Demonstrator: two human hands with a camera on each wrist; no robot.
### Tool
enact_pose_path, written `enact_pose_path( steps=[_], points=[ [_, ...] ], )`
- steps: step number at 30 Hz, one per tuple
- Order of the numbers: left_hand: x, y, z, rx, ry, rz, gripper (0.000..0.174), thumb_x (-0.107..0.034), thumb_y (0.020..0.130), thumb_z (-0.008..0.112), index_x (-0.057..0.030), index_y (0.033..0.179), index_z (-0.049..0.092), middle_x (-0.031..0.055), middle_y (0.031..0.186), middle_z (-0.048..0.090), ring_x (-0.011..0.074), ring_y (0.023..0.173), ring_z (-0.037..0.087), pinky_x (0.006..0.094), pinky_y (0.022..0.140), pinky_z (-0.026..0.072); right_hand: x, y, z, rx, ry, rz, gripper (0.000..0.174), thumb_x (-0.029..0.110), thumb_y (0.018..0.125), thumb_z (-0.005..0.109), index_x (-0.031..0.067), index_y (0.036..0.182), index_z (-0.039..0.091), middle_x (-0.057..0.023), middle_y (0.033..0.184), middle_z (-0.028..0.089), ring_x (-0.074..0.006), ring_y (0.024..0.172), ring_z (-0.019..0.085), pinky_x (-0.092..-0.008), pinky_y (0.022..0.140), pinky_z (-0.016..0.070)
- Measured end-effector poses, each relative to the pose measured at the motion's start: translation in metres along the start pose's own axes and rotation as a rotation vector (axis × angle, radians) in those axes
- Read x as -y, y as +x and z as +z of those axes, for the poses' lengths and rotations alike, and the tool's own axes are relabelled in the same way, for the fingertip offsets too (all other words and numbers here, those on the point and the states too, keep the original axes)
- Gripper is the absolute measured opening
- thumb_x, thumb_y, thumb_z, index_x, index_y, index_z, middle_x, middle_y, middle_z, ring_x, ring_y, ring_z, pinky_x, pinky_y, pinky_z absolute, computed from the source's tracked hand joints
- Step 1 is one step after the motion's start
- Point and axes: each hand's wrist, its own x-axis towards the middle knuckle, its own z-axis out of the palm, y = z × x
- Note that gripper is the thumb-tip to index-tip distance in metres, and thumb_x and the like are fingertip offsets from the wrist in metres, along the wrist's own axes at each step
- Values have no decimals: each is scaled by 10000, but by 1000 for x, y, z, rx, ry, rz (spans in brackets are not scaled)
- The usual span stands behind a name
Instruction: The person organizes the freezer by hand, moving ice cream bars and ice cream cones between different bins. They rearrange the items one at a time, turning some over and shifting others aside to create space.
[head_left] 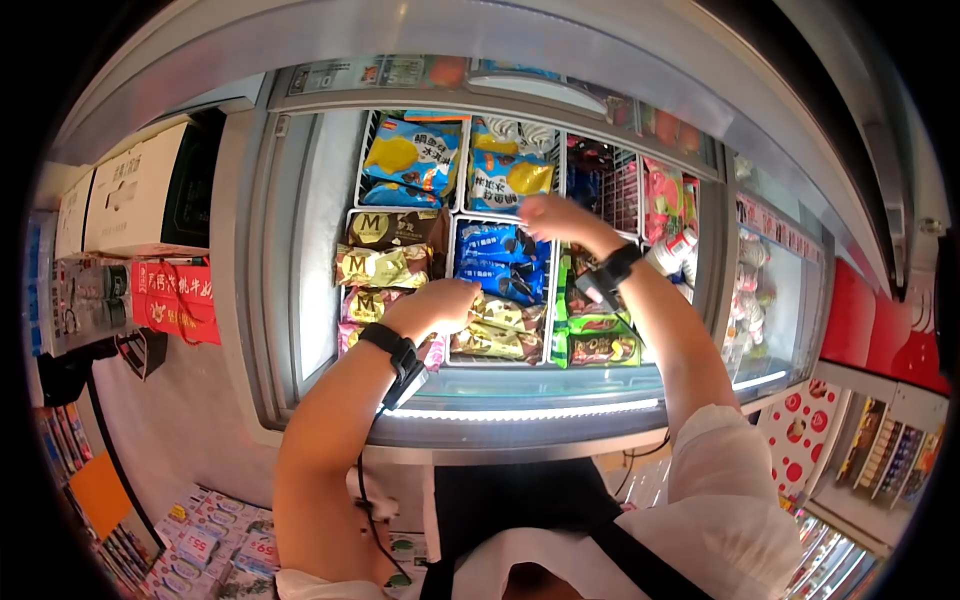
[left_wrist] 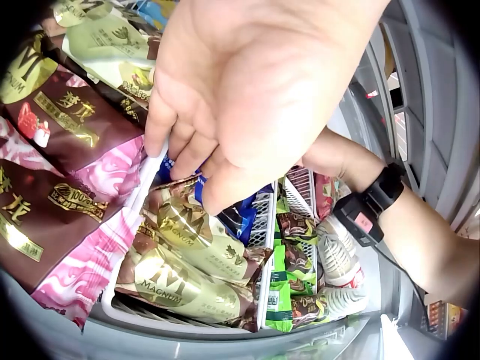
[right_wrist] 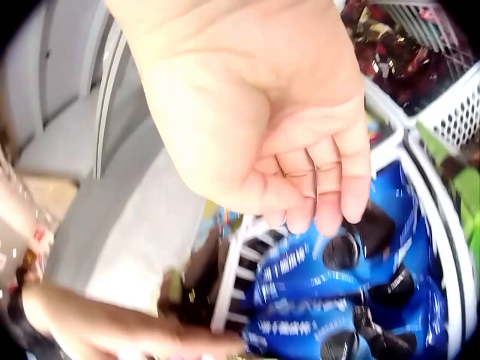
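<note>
Inside a freezer, blue ice-cream packs (head_left: pixel 500 262) (right_wrist: pixel 315 277) lie in a white basket (right_wrist: pixel 450 255) with gold Magnum packs (head_left: pixel 505 318) (left_wrist: pixel 202 232) below them. My left hand (head_left: pixel 440 306) (left_wrist: pixel 255 97) reaches over the basket's left side, fingers extended downward by the blue packs (left_wrist: pixel 238 217); whether the tips touch them is unclear. In the right wrist view its fingers look straight. My right hand (head_left: pixel 565 220) (right_wrist: pixel 262 120) hovers at the blue packs' upper edge, palm showing, fingers loosely bent, with nothing visible in it.
Brown and pink Magnum packs (left_wrist: pixel 82 120) fill the basket on the left. Light-blue packs (head_left: pixel 410 160) lie toward the back, green packs (head_left: pixel 605 348) and white-topped cones (head_left: pixel 672 252) to the right. The freezer's front edge (head_left: pixel 520 445) runs before my body.
</note>
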Motion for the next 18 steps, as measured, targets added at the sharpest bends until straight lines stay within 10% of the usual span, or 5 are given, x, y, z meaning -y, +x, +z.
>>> enact_pose_path(
  steps=[5, 10, 14, 18],
  points=[
    [-7, -14, -28, 22, -181, -21, 524, -304, 918, 527, -22, 1346, 419, 201, 1224, 566, 327, 1085, 574, 391, 909, 458, -140, 68, -46, -326, 528, 402, 190, 95, 781, 588, 77, 635, 469, -36, 601, 476, -153, 479, 465, -312, 416, 401],
    [0, -24, -49, -138, -349, 20, 520, -377, 923, 525, -40, 1315, 468, 160, 1237, 580, 305, 1113, 566, 380, 924, 446, -170, 91, -33, -239, 221, 491, 161, 117, 853, 557, 65, 995, 614, -63, 852, 636, -222, 728, 627, -333, 674, 545],
    [1, -30, -58, -263, -330, 33, 485, -372, 922, 525, -36, 1272, 502, 160, 1214, 593, 307, 1083, 583, 388, 901, 455, -202, 120, -1, -146, 910, 428, 226, 237, 902, 547, 88, 1058, 612, -73, 950, 669, -187, 857, 651, -348, 748, 547],
    [2, -36, -58, -258, -340, 4, 467, -352, 923, 515, -35, 1267, 506, 133, 1177, 622, 301, 1070, 594, 385, 902, 454, -235, 137, 4, -123, 240, 641, 355, 300, 896, 528, 34, 1114, 613, -140, 1134, 617, -233, 989, 569, -379, 875, 444]
  ],
)
